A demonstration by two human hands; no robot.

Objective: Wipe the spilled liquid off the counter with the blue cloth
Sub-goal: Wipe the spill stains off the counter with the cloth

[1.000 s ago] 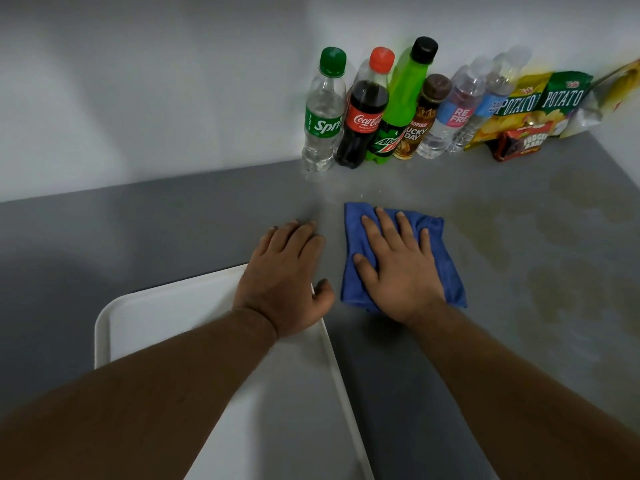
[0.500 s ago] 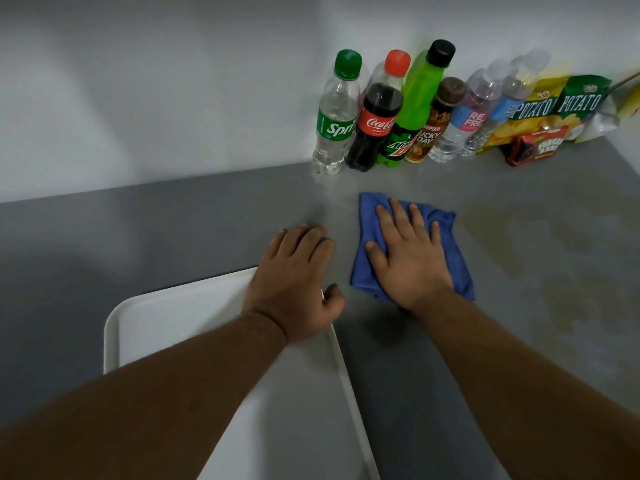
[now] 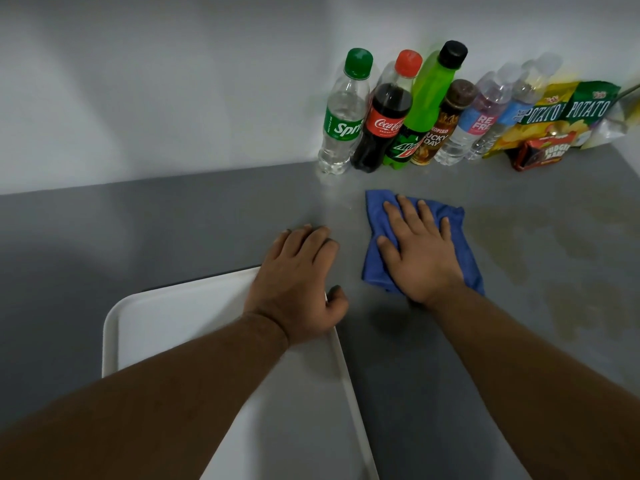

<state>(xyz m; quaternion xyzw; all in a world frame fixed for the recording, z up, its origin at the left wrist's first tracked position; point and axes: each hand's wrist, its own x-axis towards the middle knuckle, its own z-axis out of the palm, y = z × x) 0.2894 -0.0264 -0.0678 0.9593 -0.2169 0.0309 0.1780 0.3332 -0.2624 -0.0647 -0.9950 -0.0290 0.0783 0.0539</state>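
Note:
The blue cloth (image 3: 464,251) lies flat on the grey counter (image 3: 173,230), a little in front of the bottles. My right hand (image 3: 420,258) presses down on it with straight, spread fingers. My left hand (image 3: 301,289) rests palm down over the far right corner of the white tray (image 3: 166,313), fingers reaching onto the counter. Pale yellowish streaks of spilled liquid (image 3: 568,265) spread over the counter to the right of the cloth.
Along the back wall stand a Sprite bottle (image 3: 343,116), a Coca-Cola bottle (image 3: 388,116), a Mountain Dew bottle (image 3: 426,105), a brown drink bottle (image 3: 443,126) and two water bottles (image 3: 485,116). Potato chip bags (image 3: 571,109) and a red snack pack (image 3: 543,150) lie right of them.
My right hand has pushed the cloth forward, away from me and closer to the bottles. My left hand has stayed on the tray corner.

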